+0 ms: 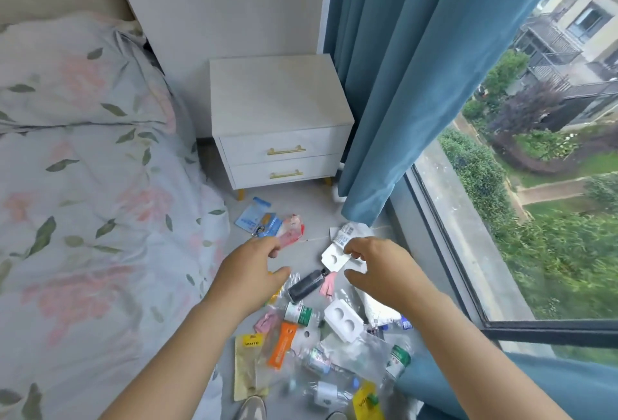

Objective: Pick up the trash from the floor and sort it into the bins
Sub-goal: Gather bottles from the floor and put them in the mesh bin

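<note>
**Head view: two hands over the litter by the window**

We saw the trash scattered on the grey floor [311,208], in the strip between the flowered bed [83,185] and the window [475,252], in front of a white nightstand [277,101]. It was mostly light packaging. There were blue sachets [252,215], a crumpled red-and-white wrapper [292,230] and a dark tube [306,284] lying on its side. We also saw a pink scrap [327,285], a white card with two round holes [342,319], a green-labelled bottle [299,314] and an orange packet [282,344]. Nearest us lay crushed clear bottles [321,366].

The left hand [249,272] hovered just short of the red-and-white wrapper, its fingers loosely curved, thumb apart from them, holding nothing.

The right hand [378,269] was at a white one-hole card [334,257], with its curled fingertips [349,247] over the card's edge and the thumb below. We could not tell whether they pinched it.

A blue curtain [418,68] hung to the right of the nightstand.
</note>
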A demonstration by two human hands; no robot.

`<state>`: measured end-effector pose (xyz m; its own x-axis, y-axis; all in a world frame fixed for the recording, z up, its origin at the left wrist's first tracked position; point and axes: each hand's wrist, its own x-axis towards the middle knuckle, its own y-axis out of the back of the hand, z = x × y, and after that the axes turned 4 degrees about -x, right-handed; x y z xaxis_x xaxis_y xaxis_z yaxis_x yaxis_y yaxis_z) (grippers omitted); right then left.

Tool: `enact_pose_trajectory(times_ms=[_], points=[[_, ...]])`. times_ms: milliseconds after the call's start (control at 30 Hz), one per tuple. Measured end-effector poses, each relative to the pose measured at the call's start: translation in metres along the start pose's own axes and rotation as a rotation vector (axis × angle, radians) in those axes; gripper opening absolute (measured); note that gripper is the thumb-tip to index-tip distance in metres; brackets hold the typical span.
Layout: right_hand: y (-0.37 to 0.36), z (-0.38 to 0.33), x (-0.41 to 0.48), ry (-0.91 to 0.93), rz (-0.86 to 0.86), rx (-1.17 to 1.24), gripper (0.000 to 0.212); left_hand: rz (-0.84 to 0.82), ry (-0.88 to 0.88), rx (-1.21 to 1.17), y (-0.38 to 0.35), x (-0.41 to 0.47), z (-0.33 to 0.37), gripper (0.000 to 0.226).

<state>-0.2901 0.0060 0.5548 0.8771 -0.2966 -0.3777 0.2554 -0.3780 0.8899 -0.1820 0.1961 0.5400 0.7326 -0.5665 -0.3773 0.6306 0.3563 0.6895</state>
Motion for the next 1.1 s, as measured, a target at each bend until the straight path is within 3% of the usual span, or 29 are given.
enact_pose_trajectory(times_ms=[267,533,667,767,967,1100], points=[[-0.216,0.08,0.107,-0.028,-0.043,0.053,0.03,-0.032,0.056,0.011,-0.173,0.108,-0.132,0.04],[-0.395,0.143,0.199,0.018,-0.03,-0.047,0.032,-0.105,-0.078,0.271,-0.318,0.217,-0.246,0.037],[-0.441,0.167,0.217,0.036,0.013,-0.079,0.03,-0.19,-0.183,0.445,-0.365,0.248,-0.286,0.037],[-0.459,0.184,0.21,0.004,0.114,-0.084,0.031,-0.142,-0.223,0.445,-0.388,0.256,-0.302,0.035],[-0.513,0.192,0.16,0.032,0.079,-0.052,0.032,-0.166,-0.234,0.462,-0.439,0.246,-0.327,0.038],[-0.529,0.193,0.136,0.041,0.106,-0.067,0.031,-0.16,-0.288,0.601,-0.45,0.23,-0.328,0.042]])
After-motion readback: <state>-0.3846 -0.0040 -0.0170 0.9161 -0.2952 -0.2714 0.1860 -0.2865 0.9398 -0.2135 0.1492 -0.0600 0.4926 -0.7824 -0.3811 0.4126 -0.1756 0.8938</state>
